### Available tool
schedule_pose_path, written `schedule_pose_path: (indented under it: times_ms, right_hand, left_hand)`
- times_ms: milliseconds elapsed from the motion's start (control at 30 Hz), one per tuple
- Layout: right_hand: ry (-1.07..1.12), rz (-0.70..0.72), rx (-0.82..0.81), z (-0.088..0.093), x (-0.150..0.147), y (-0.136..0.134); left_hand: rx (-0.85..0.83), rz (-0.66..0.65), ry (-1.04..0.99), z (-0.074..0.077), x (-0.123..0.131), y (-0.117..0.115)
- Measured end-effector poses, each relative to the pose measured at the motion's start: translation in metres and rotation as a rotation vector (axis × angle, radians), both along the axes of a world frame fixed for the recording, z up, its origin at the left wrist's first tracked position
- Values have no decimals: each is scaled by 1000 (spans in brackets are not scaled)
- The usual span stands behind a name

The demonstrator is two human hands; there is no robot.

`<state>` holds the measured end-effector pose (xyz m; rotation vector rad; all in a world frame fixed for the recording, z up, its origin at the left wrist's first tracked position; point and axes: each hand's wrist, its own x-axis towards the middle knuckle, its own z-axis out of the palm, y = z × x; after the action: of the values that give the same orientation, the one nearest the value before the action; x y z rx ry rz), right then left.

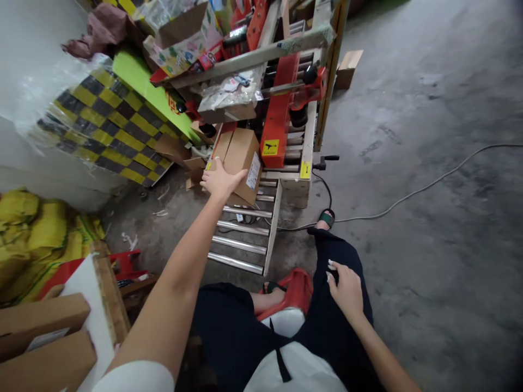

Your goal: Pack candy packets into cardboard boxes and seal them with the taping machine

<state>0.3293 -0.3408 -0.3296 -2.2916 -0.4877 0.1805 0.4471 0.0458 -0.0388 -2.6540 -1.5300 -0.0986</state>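
Head view: the box [244, 148] sits at 11 o'clock on metal rollers [244, 228] that bear its weight. The left hand [223, 181], fingers spread, lies against it without gripping, apparently steadying it; the right hand [347, 288], half-curled, empty, is at 4 o'clock.

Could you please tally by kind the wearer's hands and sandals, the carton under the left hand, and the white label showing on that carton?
Left hand and right hand: 2 hands
Right sandal and left sandal: 2 sandals
Carton: 1
White label: 1
Total: 6
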Motion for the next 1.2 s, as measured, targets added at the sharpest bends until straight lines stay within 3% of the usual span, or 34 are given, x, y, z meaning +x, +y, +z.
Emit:
schedule_pose_path:
  times_ms: [100, 200, 267, 333, 400, 500, 600, 667, 733, 867, 1033, 1200]
  right_hand:
    - [16, -30, -47, 6, 12, 12]
    - [37, -31, -43, 3, 20, 20]
    - [53, -54, 33, 5, 28, 31]
    - [63, -43, 188, 21, 42, 58]
    - [32, 55, 368, 58, 63, 101]
    - [-135, 343, 530, 142, 99, 190]
    - [-295, 598, 501, 216, 129, 274]
    - [-325, 668, 401, 242, 143, 312]
    - [-327, 653, 309, 250, 153, 332]
    - [-430, 631, 184, 249, 166, 337]
    - [-381, 622, 122, 255, 186, 356]
    - [-169, 480, 412, 270, 186, 360]
  left_hand:
    - [13, 19, -11, 2, 14, 1]
    - [29, 19, -5, 1, 7, 0]
    - [42, 4, 0, -2, -5, 0]
    - [55, -14, -10, -6, -20, -1]
    - [69, -29, -39, -11, -34, -3]
    - [91, -36, -73, -17, -49, -7]
    - [88, -14, -42, -18, -51, -7]
    - [78, -17, -26, -16, -47, -5]
    - [78, -42, -31, -12, -43, -2]
    - [97, -81, -33, -6, -36, 6]
    - [103, -27, -10, -11, -20, 22]
    - [115, -42, 38, -16, -19, 31]
